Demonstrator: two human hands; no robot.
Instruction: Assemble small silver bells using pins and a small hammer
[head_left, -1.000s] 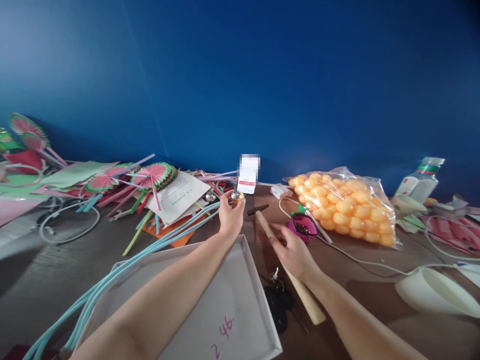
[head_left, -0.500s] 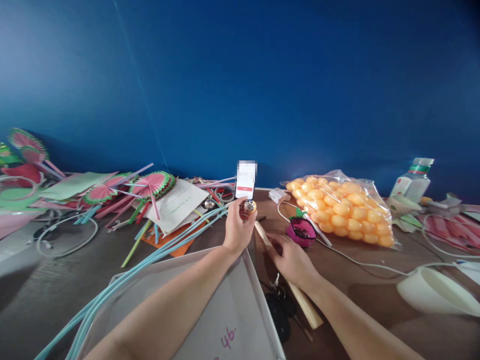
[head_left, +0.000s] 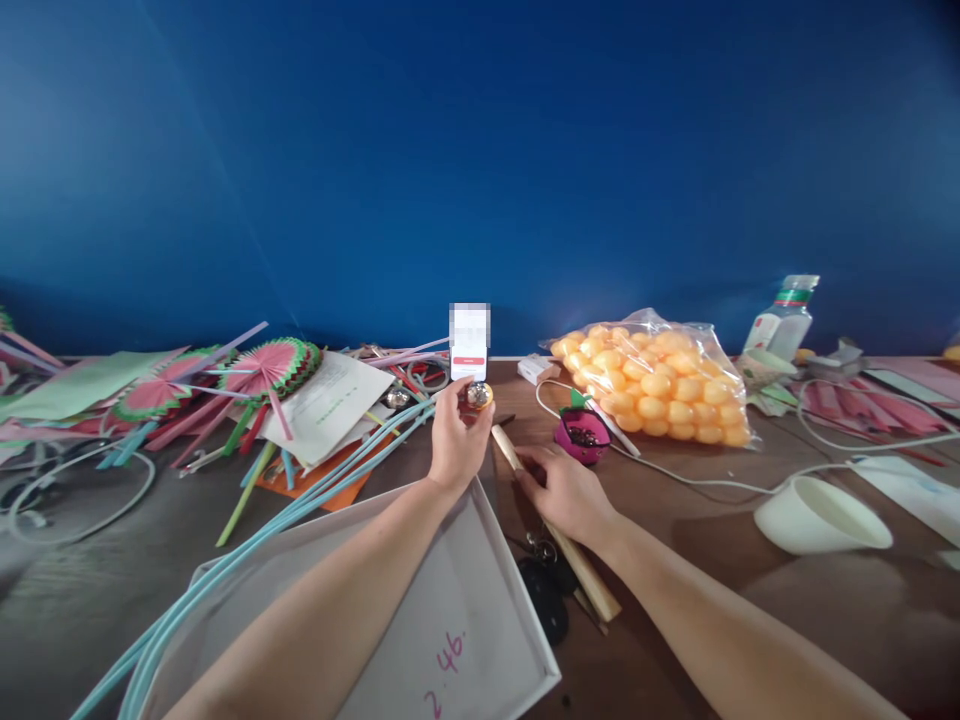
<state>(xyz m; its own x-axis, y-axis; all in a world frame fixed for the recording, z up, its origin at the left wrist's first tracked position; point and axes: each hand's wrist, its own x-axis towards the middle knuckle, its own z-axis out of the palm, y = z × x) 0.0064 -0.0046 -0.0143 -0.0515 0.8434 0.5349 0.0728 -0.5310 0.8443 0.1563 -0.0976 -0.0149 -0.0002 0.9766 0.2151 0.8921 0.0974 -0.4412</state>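
My left hand [head_left: 457,440] pinches a small shiny round object with an orange rim [head_left: 478,395] just above the brown table, in front of a white phone [head_left: 469,342] standing upright. My right hand [head_left: 564,490] is wrapped round the wooden handle of a hammer [head_left: 555,535]; the handle slants from near the small object back toward me, and the hammer's dark head sits behind my left hand. A shallow white tray [head_left: 517,640] with pink writing lies under my left forearm.
A bag of orange balls [head_left: 652,385] and a small magenta cup [head_left: 583,435] sit right of the hands. Dark keys [head_left: 544,590] lie beside the tray. Light blue tubes [head_left: 300,500], paper fans [head_left: 270,365], a white bowl [head_left: 817,515], a white cable and a bottle [head_left: 780,320] surround the area.
My left hand shifted slightly right with the small object. The hammer came down from a raised tilt, its head dropping behind the left hand. The camera view tilted a little.
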